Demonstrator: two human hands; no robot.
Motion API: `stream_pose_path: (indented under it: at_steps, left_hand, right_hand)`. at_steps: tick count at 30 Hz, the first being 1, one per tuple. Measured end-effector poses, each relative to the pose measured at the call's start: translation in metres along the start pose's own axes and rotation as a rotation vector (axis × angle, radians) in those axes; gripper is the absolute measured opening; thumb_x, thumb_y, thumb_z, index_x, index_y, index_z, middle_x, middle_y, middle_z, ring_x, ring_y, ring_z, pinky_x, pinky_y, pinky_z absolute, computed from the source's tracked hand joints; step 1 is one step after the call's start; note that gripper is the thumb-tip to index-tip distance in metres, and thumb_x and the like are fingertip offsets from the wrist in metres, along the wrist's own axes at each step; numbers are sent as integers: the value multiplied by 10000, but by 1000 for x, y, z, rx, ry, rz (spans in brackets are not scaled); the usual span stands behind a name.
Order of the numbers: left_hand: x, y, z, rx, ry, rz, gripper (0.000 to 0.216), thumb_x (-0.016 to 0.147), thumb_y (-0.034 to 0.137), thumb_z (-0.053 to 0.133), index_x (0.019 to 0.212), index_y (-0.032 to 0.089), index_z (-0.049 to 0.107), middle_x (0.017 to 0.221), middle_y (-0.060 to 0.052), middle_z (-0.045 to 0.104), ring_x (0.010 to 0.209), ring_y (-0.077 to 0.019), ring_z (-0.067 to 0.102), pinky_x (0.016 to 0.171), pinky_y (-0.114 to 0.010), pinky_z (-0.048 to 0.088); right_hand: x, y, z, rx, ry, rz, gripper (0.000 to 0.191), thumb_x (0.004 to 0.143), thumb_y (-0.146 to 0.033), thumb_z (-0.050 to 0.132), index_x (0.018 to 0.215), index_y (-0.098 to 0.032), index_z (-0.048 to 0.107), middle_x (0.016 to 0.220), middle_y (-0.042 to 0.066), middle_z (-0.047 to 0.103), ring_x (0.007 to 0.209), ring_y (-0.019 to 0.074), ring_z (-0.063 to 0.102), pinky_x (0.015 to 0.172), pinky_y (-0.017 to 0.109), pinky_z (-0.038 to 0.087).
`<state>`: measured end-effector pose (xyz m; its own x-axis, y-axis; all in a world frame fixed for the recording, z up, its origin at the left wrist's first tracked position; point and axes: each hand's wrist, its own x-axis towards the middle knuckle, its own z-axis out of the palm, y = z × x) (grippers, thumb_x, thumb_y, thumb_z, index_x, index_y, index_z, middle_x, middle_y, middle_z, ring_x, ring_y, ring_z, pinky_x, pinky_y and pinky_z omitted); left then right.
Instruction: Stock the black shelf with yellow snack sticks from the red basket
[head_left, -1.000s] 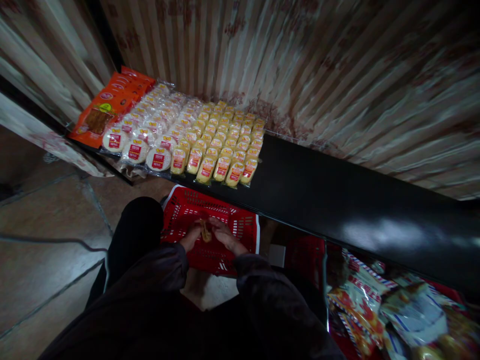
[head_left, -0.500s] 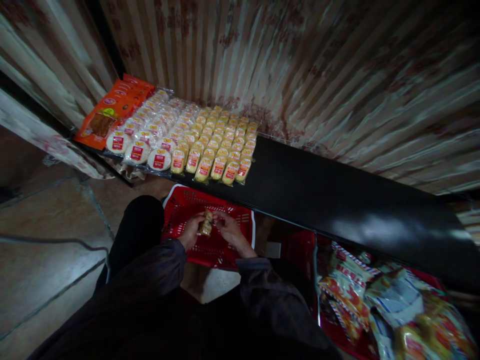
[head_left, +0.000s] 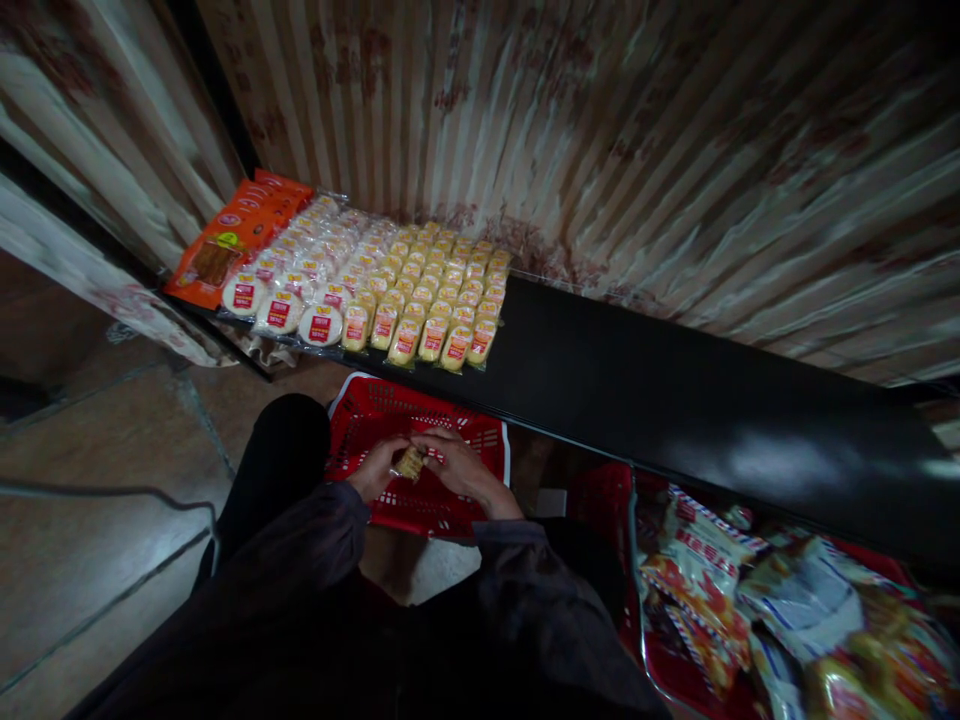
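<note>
Both hands meet over a red plastic basket [head_left: 450,445] on the floor. My left hand [head_left: 373,468] and my right hand [head_left: 454,463] are closed round a small yellowish snack packet [head_left: 410,462] held between them. Above the basket, on a black shelf [head_left: 660,400], lie neat rows of small yellow packets [head_left: 439,290] with red labels, round white packets [head_left: 300,280] and orange packets [head_left: 225,240] at the far left.
A second red basket [head_left: 720,610] full of assorted snack bags stands at the lower right under the shelf. A striped wall rises behind the shelf. Brown floor tiles [head_left: 90,480] lie to the left. My dark trouser leg [head_left: 270,470] is beside the basket.
The hands have drawn closer round the packet, the right hand now covering more of it. The view has shifted slightly; the shelf rows sit a little further right and lower in the frame.
</note>
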<state>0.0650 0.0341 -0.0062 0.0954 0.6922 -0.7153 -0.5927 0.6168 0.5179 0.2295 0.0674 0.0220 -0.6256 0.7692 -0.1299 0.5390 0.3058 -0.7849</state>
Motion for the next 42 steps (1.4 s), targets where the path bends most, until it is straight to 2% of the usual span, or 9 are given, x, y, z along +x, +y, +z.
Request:
stream_pose_path:
  at_steps: [4,10,15,23,30,35,42]
  left_hand:
    - [-5,4,-4,-42,47,-26,96,799,118,540,786,130,634,722,-35,672,626,-127,624,608,-227,478]
    - [-12,9,-2,108,24,-76,199,860,271,540,805,123,660,658,-56,674,589,-138,637,610,-223,476]
    - [-20,13,4,152,12,-27,209,846,301,554,803,123,655,635,-59,677,578,-145,645,609,-230,473]
    - [-25,10,11,186,57,56,186,802,284,585,779,118,667,664,-72,699,614,-156,662,645,-249,486]
    - [-33,12,22,181,117,103,148,780,221,568,759,116,670,677,-74,706,615,-149,655,631,-248,478]
    - [-38,13,25,166,75,149,105,723,206,620,793,132,647,756,-62,727,619,-140,658,640,-247,486]
    - [-39,15,27,139,85,254,217,665,244,692,833,162,583,764,-39,720,644,-146,678,624,-234,485]
  right_hand:
    - [3,4,0,87,-81,-47,459,771,-149,657,1214,-269,650,1286,71,616,1193,233,543,1046,408,409]
    - [5,0,-4,239,-22,-20,358,841,-217,574,1189,-260,651,1190,51,680,1094,209,612,1002,387,440]
    - [6,-2,-7,277,1,51,302,868,-288,532,1136,-217,653,1100,55,704,1000,203,632,938,355,461]
    - [6,-4,-12,366,69,60,255,870,-336,517,1037,-192,643,965,39,700,892,191,619,846,330,482]
    - [8,-4,-9,529,151,38,336,867,-367,520,1151,-204,591,1028,67,689,946,198,637,847,327,489]
    - [9,-4,-10,521,173,86,406,861,-369,538,1235,-211,546,925,37,702,850,177,645,793,300,482]
    - [10,-5,-9,513,214,88,378,854,-362,548,1194,-199,563,848,15,687,782,158,629,732,267,468]
